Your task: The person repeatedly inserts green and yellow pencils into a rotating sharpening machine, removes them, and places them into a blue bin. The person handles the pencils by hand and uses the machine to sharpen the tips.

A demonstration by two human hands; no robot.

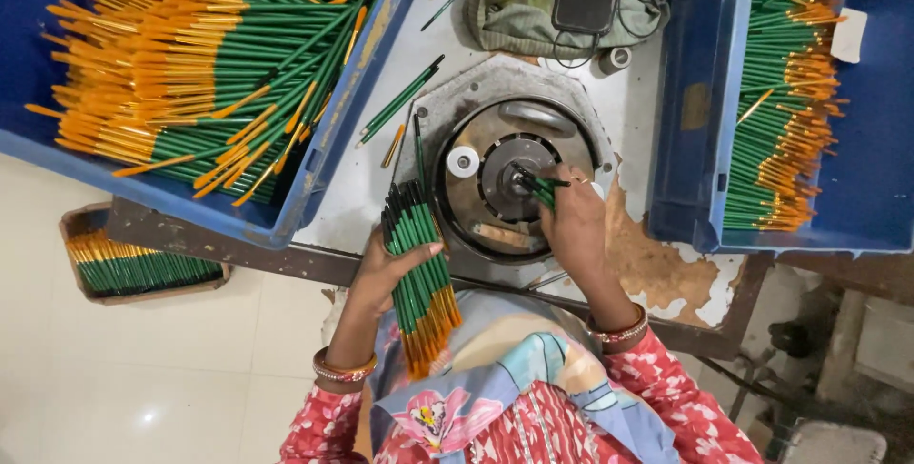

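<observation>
The bench [367, 178] has a pale, worn top whose surface is peeling away to brown just right of the round metal machine [509, 178] set at its middle. Left of the machine sits a big blue crate [328, 140] heaped with green and orange pens; right of it, another blue crate [700, 93] with pens in neater rows. A few loose green pens [400, 102] lie between the left crate and the machine. Behind the machine lies a green cloth bag [519, 2] with a black device on it.

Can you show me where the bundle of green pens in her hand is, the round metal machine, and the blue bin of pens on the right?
bundle of green pens [419, 264], head view, middle of the barrels.
round metal machine [495, 155], head view, its grey disc.
blue bin [700, 102], head view, bare left wall.
</observation>
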